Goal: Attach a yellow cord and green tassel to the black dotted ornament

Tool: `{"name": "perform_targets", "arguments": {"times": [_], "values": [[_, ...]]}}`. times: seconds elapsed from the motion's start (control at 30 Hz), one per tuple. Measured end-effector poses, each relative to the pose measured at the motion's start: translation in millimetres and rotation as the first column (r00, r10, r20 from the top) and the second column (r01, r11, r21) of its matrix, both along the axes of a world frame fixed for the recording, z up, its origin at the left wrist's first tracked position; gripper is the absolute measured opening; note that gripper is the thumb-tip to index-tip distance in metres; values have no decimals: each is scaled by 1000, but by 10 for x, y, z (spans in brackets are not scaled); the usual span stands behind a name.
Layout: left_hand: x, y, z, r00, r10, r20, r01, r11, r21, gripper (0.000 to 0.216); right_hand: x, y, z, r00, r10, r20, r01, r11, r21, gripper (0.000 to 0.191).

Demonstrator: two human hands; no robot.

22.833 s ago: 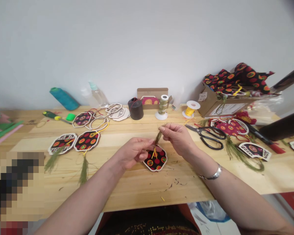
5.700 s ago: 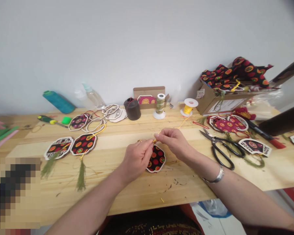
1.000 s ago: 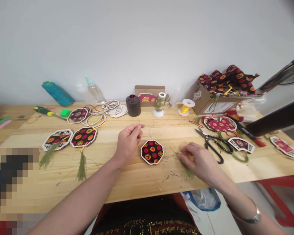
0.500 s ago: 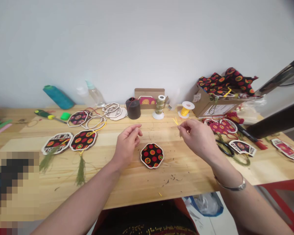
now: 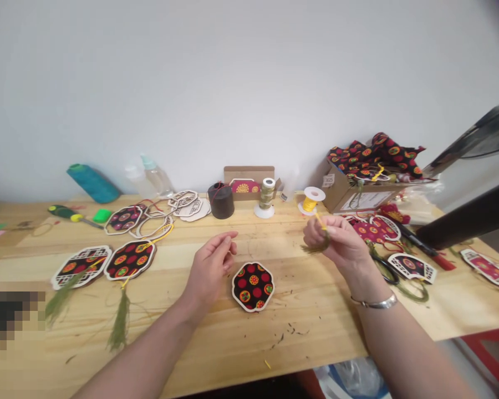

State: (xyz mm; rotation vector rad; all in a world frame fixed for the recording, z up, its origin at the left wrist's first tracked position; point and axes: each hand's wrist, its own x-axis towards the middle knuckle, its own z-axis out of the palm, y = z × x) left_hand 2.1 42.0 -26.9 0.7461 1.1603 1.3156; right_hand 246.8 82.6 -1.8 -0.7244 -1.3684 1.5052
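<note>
My right hand (image 5: 343, 238), raised over the table's right half, pinches a green tassel (image 5: 316, 247) by its yellow cord (image 5: 319, 220). The strands hang beside the fingers. My left hand (image 5: 213, 256) is over the middle with its fingers curled in and the thumb against them; anything inside is hidden. Just to the right of it lies a scalloped ornament (image 5: 253, 286) of black floral cloth with a pale rim, flat on the wood. Neither hand touches this ornament. Left of my left hand, a similar ornament (image 5: 130, 260) has a green tassel (image 5: 120, 320) tied on.
At the back stand a black thread spool (image 5: 221, 202), a green spool (image 5: 267, 197) and a yellow cord spool (image 5: 311, 200). A cardboard box (image 5: 357, 194) with floral cloth sits back right, near a black pole (image 5: 466, 213). Dark scraps (image 5: 291, 332) litter the front. A screwdriver (image 5: 64, 212) lies left.
My right hand has turned, bringing the green tassel into clearer view. The head view has tilted up slightly, so the table appears lower. My left hand keeps nearly the same pose.
</note>
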Motion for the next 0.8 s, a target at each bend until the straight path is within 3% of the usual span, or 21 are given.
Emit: {"name": "perform_targets", "arguments": {"times": [0.07,0.23,0.4,0.5,0.67,0.73,0.8], "values": [[1,7,-12,1000,-8,-6,8,1000,-1,34,14,-38,32,997,-21,-73,24,999,47,49],[4,5,-27,999,-33,-28,32,999,-29,33,63,-78,42,997,-76,0,76,992,100,56],[5,-10,-45,995,-68,-68,63,996,-64,35,109,-65,33,996,-31,-89,43,990,135,54],[7,-7,-50,995,-68,-70,64,996,-68,36,99,-60,51,985,47,-168,-23,990,142,49],[4,3,-60,995,-73,-73,68,995,-75,36,81,-41,5,894,292,-339,-223,948,229,28],[4,7,-68,994,-77,-76,72,995,-74,35,86,-36,-23,903,359,-236,-319,928,191,21],[6,11,-76,994,-84,-76,79,994,-73,35,81,-34,-38,909,416,-31,-411,906,101,18]]}}
